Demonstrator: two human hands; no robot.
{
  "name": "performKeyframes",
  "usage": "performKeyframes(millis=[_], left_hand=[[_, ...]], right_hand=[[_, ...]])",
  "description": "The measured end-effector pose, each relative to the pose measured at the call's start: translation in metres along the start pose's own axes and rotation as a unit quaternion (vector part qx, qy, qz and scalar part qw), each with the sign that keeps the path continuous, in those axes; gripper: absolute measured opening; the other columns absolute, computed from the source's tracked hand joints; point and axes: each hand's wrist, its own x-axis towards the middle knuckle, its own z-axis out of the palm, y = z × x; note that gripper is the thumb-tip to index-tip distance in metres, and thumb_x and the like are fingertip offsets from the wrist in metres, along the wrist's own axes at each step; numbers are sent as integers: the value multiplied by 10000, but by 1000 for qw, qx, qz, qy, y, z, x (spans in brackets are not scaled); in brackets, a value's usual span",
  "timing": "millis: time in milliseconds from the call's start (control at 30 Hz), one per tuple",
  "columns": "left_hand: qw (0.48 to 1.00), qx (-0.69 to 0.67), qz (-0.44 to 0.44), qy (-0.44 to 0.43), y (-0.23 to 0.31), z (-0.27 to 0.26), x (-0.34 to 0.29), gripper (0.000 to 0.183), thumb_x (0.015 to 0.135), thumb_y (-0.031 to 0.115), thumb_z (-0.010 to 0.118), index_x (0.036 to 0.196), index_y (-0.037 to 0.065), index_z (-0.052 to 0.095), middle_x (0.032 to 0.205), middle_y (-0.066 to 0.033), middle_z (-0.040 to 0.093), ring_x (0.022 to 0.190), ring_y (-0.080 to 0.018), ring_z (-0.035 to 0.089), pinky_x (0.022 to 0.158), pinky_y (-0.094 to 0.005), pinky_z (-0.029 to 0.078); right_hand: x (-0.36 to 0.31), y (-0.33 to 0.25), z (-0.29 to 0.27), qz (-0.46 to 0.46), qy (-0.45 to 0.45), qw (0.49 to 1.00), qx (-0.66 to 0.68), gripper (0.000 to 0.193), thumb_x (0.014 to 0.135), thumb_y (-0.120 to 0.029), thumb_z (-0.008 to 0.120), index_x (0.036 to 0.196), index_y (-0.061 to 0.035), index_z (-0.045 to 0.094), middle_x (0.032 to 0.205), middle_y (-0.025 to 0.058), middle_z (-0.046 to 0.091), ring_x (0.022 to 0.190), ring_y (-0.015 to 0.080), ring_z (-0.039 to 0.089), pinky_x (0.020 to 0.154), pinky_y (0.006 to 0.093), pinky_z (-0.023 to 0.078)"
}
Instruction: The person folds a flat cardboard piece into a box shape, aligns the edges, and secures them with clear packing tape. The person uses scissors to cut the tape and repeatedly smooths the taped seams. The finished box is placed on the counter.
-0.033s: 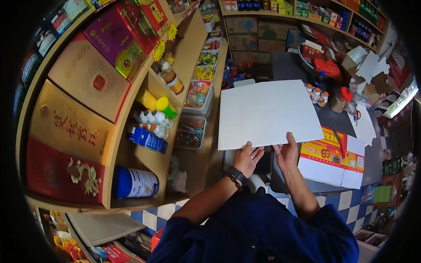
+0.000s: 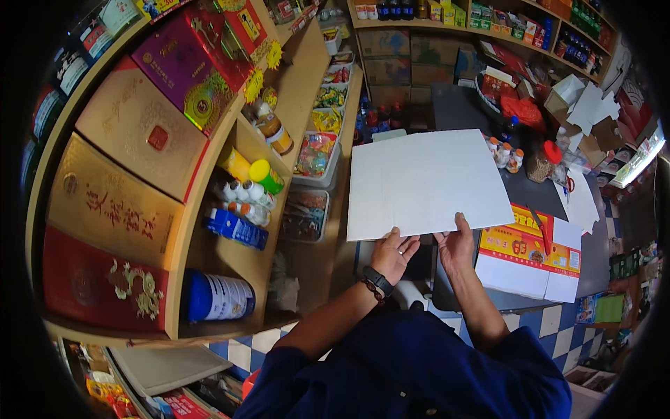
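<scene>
A large white cardboard sheet (image 2: pixel 427 183) is held out in front of me, its plain face up. My left hand (image 2: pixel 393 257) grips its near edge, thumb on top and the other fingers below; a ring and a dark wristwatch (image 2: pixel 377 281) show on that arm. Farther along the same edge, my right hand (image 2: pixel 457 246) pinches the sheet, with its thumb over the top and fingers partly hidden underneath. To the right, a flattened red, yellow and white printed carton (image 2: pixel 529 250) lies on the dark table (image 2: pixel 536 197), with a slim dark pen-like object (image 2: pixel 539 227) on it.
Wooden shelves (image 2: pixel 237 136) with gift boxes, bottles and a blue-lidded can (image 2: pixel 220 296) stand close on my left. Beyond them are plastic bins (image 2: pixel 316 153) of wrapped snacks. On the table stand small bottles (image 2: pixel 504 155), a red-lidded jar (image 2: pixel 543 162) and red-handled scissors (image 2: pixel 569 183).
</scene>
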Motion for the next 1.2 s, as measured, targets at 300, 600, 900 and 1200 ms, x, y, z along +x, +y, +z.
performKeyframes(millis=[300, 600, 900, 1200], left_hand=[[992, 48, -50, -108, 86, -35, 42, 326, 1011, 309, 641, 1262, 132, 534, 1471, -192, 466, 1294, -357, 527, 1084, -468, 472], [993, 112, 3, -47, 165, -107, 7, 478, 1005, 190, 627, 1421, 57, 432, 1426, -208, 510, 1251, -381, 566, 1057, -508, 488], [963, 217, 148, 64, 183, -128, 25, 510, 1008, 189, 628, 1473, 123, 431, 1440, -100, 504, 1262, -313, 547, 1010, -481, 504], [948, 293, 119, 38, 223, -58, 145, 780, 1015, 457, 575, 1599, 83, 218, 1600, -126, 313, 1452, -268, 342, 1143, -468, 338]], right_hand=[[71, 35, 37, -13, 13, 999, 41, 370, 1054, -185, 485, 1354, 26, 442, 1306, 191, 579, 1157, 374, 634, 969, 582, 568], [149, 37, 71, -112, 11, 991, -73, 400, 1061, -193, 443, 1427, -48, 373, 1320, 159, 520, 1119, 354, 633, 799, 508, 629], [202, 44, 116, -72, -5, 993, -90, 421, 1059, -230, 470, 1439, -75, 378, 1361, 149, 499, 1206, 348, 576, 906, 569, 575], [247, 50, 145, 14, -9, 997, -79, 446, 1049, -222, 517, 1424, -21, 381, 1349, 150, 518, 1194, 327, 590, 953, 549, 568]])
